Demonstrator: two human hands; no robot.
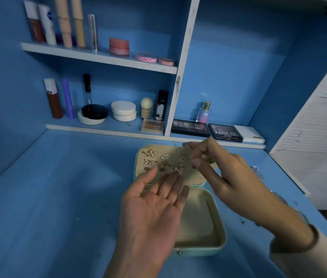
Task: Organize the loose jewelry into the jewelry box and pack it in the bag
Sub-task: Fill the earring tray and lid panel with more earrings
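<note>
The left hand [154, 205] lay flat, palm up and fingers spread, over the open mint jewelry box [221, 237]. The right hand [228, 173] pinched a small gold earring [211, 161] above its padded beige panel [175, 149].

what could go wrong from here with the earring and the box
1. The right hand pinches a tiny earring above the earring panel. It might slip into the jewelry box tray or onto the tabletop.
2. The left hand hovers open close to the pinned earrings and could knock one loose.
3. Loose silver jewelry lies just beyond the right hand, whose arm might sweep it aside.
</note>
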